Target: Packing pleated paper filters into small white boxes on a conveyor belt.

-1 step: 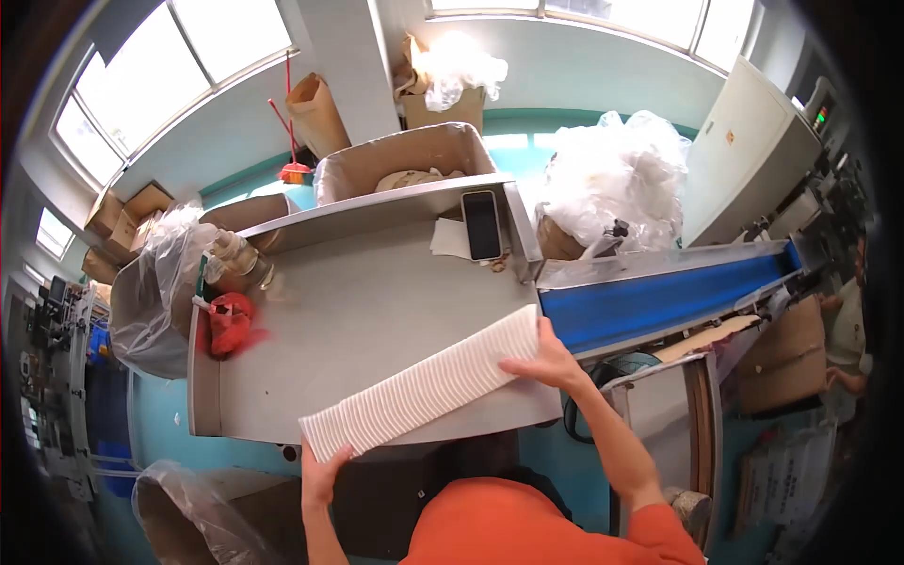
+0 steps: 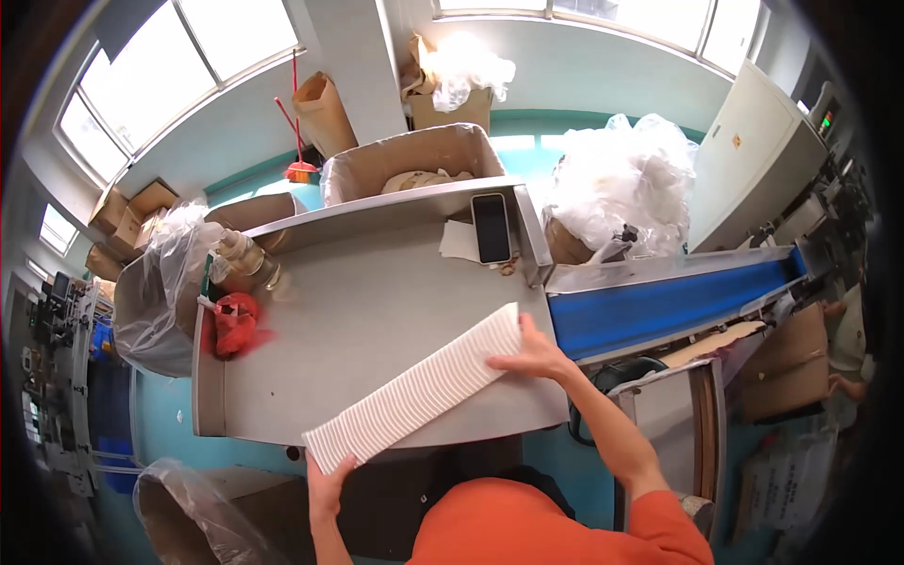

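Note:
A long row of thin white pieces, pressed together face to face, lies slantwise between my hands above the front of the grey metal worktable. My left hand closes around its near left end, thumb on top. At the far right end my right hand grips it, with the thumb along the near side and the other fingers behind the end. Exactly what kind the pieces are, I cannot make out.
A phone rests by white paper at the table's back right. A clear bottle and red bag sit left. Blue conveyor belt extends rightward. Cartons and bulky clear plastic stand around the table's raised edges.
The right end of the row has come a little left and my right hand with it, so the row looks slightly shorter and steeper. The whole view has shifted slightly.

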